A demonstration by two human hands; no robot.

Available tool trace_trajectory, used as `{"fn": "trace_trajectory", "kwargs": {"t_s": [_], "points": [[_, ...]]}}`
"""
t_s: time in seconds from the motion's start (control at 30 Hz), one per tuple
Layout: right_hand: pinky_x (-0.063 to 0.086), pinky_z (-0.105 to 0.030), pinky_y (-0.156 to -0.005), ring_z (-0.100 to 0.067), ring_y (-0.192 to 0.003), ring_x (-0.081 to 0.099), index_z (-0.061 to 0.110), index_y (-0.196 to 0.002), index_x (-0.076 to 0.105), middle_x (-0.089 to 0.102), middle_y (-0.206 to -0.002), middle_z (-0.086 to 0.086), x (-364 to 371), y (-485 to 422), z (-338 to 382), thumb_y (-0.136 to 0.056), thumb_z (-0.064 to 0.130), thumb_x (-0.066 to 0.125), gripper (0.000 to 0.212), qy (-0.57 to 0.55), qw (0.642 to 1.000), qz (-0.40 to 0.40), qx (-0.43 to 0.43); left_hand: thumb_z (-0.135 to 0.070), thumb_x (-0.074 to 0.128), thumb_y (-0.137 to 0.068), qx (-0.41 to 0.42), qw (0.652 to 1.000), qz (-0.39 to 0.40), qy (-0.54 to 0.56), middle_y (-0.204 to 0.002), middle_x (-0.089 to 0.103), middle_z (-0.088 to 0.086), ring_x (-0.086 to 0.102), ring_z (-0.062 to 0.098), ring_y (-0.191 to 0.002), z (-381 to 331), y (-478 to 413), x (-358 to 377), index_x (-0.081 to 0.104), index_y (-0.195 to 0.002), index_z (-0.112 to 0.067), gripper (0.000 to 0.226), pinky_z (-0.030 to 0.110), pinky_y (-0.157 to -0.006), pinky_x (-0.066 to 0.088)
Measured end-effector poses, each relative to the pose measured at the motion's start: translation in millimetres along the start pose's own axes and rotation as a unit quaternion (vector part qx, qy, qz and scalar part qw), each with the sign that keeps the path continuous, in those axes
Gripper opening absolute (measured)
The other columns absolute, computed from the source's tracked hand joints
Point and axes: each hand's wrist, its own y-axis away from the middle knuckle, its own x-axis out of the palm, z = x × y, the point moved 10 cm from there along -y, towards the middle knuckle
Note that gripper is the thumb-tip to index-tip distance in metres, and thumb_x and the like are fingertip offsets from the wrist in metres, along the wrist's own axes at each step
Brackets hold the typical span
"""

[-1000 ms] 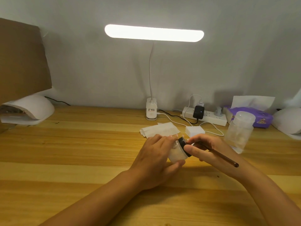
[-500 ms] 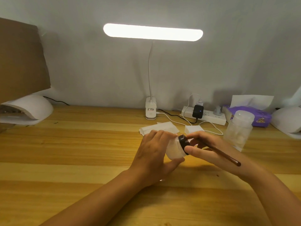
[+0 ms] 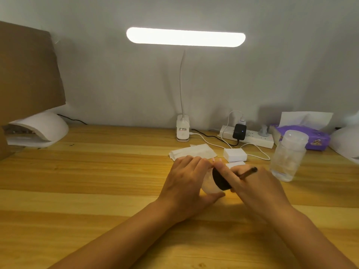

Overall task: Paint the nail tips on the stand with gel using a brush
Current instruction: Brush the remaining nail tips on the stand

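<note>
Gel jar gripped in both my hands

My left hand (image 3: 186,183) wraps the frosted gel jar (image 3: 208,186); my right hand (image 3: 252,183) grips its black lid (image 3: 220,180), with the brush (image 3: 248,172) tucked between those fingers.

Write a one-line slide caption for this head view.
Left hand holds the jar; right hand, brush tucked in, grips its black lid.

— Can you read anything on your desk from where you sit?

— Nothing legible. The clip lamp base (image 3: 182,131) carries a small label with dark and red print, too blurred to make out. The purple tissue pack (image 3: 303,137) shows a printed design on its front, but you cannot read any words there.
</note>
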Motion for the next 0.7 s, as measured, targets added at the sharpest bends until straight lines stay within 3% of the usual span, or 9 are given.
{"fn": "trace_trajectory", "kwargs": {"t_s": [0.1,0.17,0.23,0.3,0.4,0.5,0.57,0.67,0.7], "points": [[0.05,-0.03,-0.059,-0.007,-0.061,0.059,0.026,-0.083,0.057,0.06,-0.063,0.01,-32.2,-3.1,-9.8,-0.08,0.086,0.005,0.079,-0.051,0.993,-0.106,-0.008,-0.048,0.078,-0.078,-0.104,0.993,-0.012,0.046,-0.105,0.064,-0.001,0.055,0.016,-0.095,29.6,-3.3,-3.2,0.057,-0.118,-0.017,0.055,0.031,-0.085,0.04],[0.045,-0.027,-0.059,-0.009,-0.063,0.057,0.03,-0.096,0.047,0.057,-0.064,0.009,-45.7,-4.5,-30.6,-0.086,0.077,0.009,0.061,-0.103,0.981,-0.161,0.042,-0.044,0.076,-0.082,-0.208,0.976,-0.031,0.06,-0.106,0.062,-0.001,0.053,0.016,-0.095,65.9,-2.2,-8.2,0.054,-0.121,-0.016,0.053,0.032,-0.083,0.039],[0.041,-0.029,-0.058,-0.013,-0.062,0.054,0.023,-0.1,0.042,0.053,-0.065,0.005,-47.9,-3.7,-51.9,-0.092,0.072,0.021,0.054,-0.2,0.953,-0.205,0.098,-0.037,0.075,-0.083,-0.32,0.945,-0.021,0.062,-0.112,0.062,0.001,0.054,0.018,-0.099,108.1,6.6,-8.3,0.052,-0.123,-0.016,0.051,0.034,-0.084,0.043],[0.04,-0.029,-0.056,-0.015,-0.063,0.052,0.016,-0.095,0.044,0.053,-0.068,0.002,-45.1,-3.1,-58.5,-0.097,0.056,0.038,0.041,-0.241,0.939,-0.218,0.107,-0.035,0.075,-0.084,-0.386,0.921,0.015,0.044,-0.12,0.06,0.003,0.053,0.017,-0.102,140.0,18.3,-4.1,0.051,-0.123,-0.017,0.05,0.031,-0.082,0.041],[0.049,-0.024,-0.063,-0.005,-0.074,0.06,0.018,-0.101,0.054,0.062,-0.082,0.008,-37.2,-7.1,-47.0,-0.095,0.029,0.058,0.013,-0.217,0.959,-0.178,0.035,-0.036,0.078,-0.081,-0.436,0.897,0.041,0.066,-0.14,0.05,0.005,0.052,0.02,-0.119,167.2,29.5,3.1,0.042,-0.139,-0.015,0.071,0.031,-0.09,0.041],[0.054,-0.027,-0.077,-0.004,-0.091,0.064,0.024,-0.118,0.057,0.065,-0.104,0.014,-16.2,-14.0,-46.7,-0.098,0.011,0.051,0.024,-0.249,0.963,-0.097,0.014,-0.038,0.079,-0.081,-0.448,0.89,0.058,0.066,-0.151,0.04,0.006,0.045,0.024,-0.133,173.8,31.3,8.3,0.027,-0.15,-0.012,0.09,0.037,-0.103,0.04],[0.056,-0.029,-0.078,-0.007,-0.091,0.066,0.029,-0.109,0.06,0.067,-0.104,0.012,-7.4,-15.0,-54.8,-0.102,0.01,0.043,0.027,-0.31,0.946,-0.076,0.055,-0.04,0.078,-0.08,-0.413,0.91,0.039,0.012,-0.15,0.035,0.009,0.041,0.026,-0.133,163.1,25.0,-2.3,0.026,-0.149,-0.009,0.092,0.035,-0.104,0.038],[0.055,-0.026,-0.069,-0.013,-0.088,0.068,0.026,-0.097,0.06,0.068,-0.101,0.001,-8.8,-13.9,-67.2,-0.101,0.013,0.044,0.021,-0.401,0.904,-0.105,0.105,-0.035,0.078,-0.079,-0.214,0.972,-0.054,-0.08,-0.121,0.05,0.012,0.052,0.024,-0.103,110.9,-2.4,-29.2,0.046,-0.128,-0.006,0.065,0.028,-0.08,0.046],[0.054,-0.023,-0.065,-0.013,-0.086,0.068,0.026,-0.096,0.059,0.067,-0.1,0.001,-12.7,-13.2,-69.4,-0.1,0.012,0.048,0.018,-0.404,0.9,-0.123,0.108,-0.034,0.076,-0.08,-0.172,0.981,-0.048,-0.077,-0.11,0.054,0.007,0.053,0.021,-0.093,93.7,-8.2,-27.3,0.05,-0.12,-0.01,0.054,0.025,-0.07,0.044]]}}
